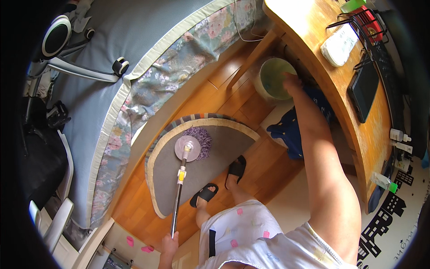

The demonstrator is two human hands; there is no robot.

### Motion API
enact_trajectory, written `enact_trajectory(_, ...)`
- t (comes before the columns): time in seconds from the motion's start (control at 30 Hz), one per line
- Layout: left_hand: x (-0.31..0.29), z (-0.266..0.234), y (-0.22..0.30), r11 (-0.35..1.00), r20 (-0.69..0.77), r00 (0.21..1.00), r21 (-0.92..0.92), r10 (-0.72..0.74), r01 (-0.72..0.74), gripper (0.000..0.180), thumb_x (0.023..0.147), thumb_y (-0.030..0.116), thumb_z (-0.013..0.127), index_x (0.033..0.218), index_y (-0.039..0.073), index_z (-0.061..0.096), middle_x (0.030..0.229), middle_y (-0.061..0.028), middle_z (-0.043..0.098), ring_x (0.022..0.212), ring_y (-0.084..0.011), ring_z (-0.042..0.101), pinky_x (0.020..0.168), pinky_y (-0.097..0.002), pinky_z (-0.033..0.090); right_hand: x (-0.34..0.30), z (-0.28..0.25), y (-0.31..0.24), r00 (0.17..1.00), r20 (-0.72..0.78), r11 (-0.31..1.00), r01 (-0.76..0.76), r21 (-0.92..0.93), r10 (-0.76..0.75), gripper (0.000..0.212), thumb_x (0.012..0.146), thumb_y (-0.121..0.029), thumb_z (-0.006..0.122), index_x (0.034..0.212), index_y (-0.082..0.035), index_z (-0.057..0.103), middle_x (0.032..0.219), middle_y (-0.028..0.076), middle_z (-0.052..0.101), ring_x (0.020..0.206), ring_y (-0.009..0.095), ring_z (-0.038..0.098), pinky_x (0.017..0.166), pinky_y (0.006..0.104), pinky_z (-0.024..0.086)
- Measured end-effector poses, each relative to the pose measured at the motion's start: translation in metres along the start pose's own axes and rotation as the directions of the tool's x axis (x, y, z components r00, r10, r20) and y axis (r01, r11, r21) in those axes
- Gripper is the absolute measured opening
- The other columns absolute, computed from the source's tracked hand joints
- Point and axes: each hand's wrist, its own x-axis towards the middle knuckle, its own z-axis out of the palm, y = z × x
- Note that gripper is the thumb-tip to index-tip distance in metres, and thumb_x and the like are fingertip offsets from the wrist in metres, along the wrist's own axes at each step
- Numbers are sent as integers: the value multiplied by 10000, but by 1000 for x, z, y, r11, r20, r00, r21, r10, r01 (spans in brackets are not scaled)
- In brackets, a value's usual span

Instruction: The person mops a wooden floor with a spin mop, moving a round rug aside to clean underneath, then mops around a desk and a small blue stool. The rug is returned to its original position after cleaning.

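At the lower left, my left hand (169, 245) is wrapped round the silver handle of a mop (178, 197). Its round pale head plate and purple strands (204, 141) lie on a grey half-round rug (179, 175). My right arm stretches far forward under the desk's edge. There my right hand (292, 84) grips the near right rim of a pale round bin (267, 89); part of its fingers is hard to make out. Beside that forearm hangs a dark blue cloth (286, 131) with small light marks.
On the right stands a curved wooden desk (304, 24) bearing a phone (363, 92), a white pack (340, 46) and a wire rack (358, 24). A bed with a floral skirt (179, 67) runs along the left, with an upturned wheeled chair base (80, 69) on it.
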Motion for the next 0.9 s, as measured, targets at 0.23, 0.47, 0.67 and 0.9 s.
enact_trajectory(0.23, -8, -19, 16, 1000, -8, 1000, 4, -19, 19, 426, 845, 349, 572, 744, -65, 565, 716, -275, 586, 678, -428, 583, 604, -471, 449, 9, 4, 33, 961, 212, 638, -275, 719, 175, 347, 783, -47, 516, 1113, -97, 608, 1185, 118, 522, 938, 243, 551, 681, 336, 473)
enact_trajectory(0.47, -11, -34, 19, 992, -6, 993, 40, 121, -121, 423, 860, 350, 565, 711, -45, 537, 585, -212, 563, 500, -347, 571, 469, -429, 443, -93, -26, 39, 904, -371, 967, 251, 53, -214, 470, 641, 6, 591, 1099, -95, 576, 1089, 150, 528, 945, 314, 559, 680, 367, 488)
enact_trajectory(0.67, -37, -78, 14, 984, 216, 976, -173, -11, 49, 399, 890, 338, 534, 661, 20, 456, 437, -62, 441, 308, -166, 440, 276, -317, 329, -329, -79, 45, 950, 92, 809, -303, 503, 299, 219, 694, -181, 708, 822, -32, 613, 744, 75, 609, 677, 215, 568, 636, 316, 458)
enact_trajectory(0.9, -63, -120, 11, 983, 269, 948, 22, 170, -182, 391, 885, 316, 549, 645, 18, 469, 436, -60, 449, 314, -156, 437, 294, -313, 326, -502, -109, 77, 753, 394, 446, -639, 627, 526, 264, 762, -183, 680, 930, 3, 596, 784, 58, 612, 699, 136, 566, 604, 262, 444)
